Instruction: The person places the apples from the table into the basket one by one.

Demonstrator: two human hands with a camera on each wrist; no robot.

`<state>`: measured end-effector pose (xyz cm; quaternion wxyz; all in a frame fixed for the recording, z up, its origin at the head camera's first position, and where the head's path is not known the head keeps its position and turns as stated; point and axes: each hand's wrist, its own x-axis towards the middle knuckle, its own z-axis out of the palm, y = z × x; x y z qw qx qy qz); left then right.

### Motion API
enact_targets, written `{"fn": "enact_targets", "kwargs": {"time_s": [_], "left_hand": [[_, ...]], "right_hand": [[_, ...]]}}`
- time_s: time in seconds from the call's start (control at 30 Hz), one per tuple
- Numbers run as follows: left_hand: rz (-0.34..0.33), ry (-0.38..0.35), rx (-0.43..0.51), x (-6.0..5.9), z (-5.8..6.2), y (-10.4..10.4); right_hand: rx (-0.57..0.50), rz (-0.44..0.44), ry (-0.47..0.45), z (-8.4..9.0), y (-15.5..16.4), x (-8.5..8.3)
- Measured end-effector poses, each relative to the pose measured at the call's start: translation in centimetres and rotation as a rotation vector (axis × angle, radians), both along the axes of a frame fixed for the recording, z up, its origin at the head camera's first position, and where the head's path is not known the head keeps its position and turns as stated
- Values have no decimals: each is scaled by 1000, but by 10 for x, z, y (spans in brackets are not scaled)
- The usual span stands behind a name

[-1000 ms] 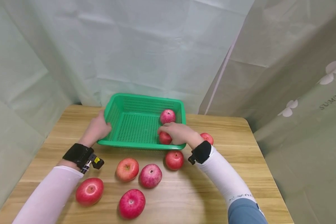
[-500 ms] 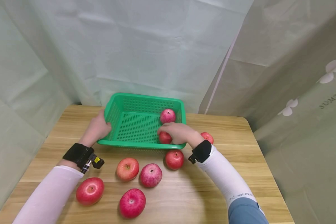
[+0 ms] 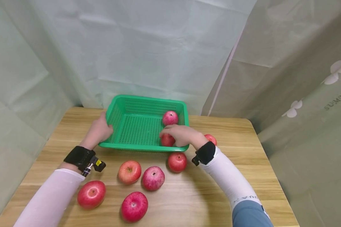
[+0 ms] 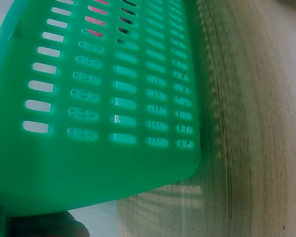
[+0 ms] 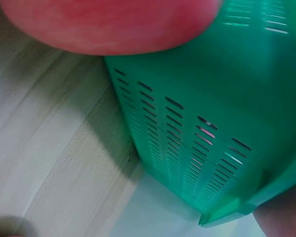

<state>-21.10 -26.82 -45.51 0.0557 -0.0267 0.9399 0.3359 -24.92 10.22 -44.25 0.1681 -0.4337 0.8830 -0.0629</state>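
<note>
A green perforated plastic basket stands at the back of the table. My left hand grips its left rim; in the left wrist view a dark fingertip shows beneath the basket wall. My right hand reaches over the front right corner, fingers curled over a red apple inside. Behind that one, against the right wall, lies a pinkish-red apple. Just outside the basket, under my right wrist, sits another red apple, and a big red apple fills the top of the right wrist view.
Several apples lie in front: a yellowish-red apple, a pink apple, a deep-pink apple and a red apple by my left forearm. Another apple is partly hidden behind my right wrist. A pale curtain hangs behind the wooden table.
</note>
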Motion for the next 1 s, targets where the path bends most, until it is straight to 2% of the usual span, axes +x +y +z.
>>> {"fn": "enact_targets", "kwargs": {"time_s": [0.43, 0.67, 1.0], "left_hand": [[0, -8, 12, -1, -3, 1], [-11, 20, -7, -3, -2, -2], [-12, 13, -8, -2, -5, -2]], "right_hand": [[1, 27, -33, 1, 4, -1], [-115, 58, 9, 9, 11, 0], [-251, 30, 87, 10, 31, 1]]}}
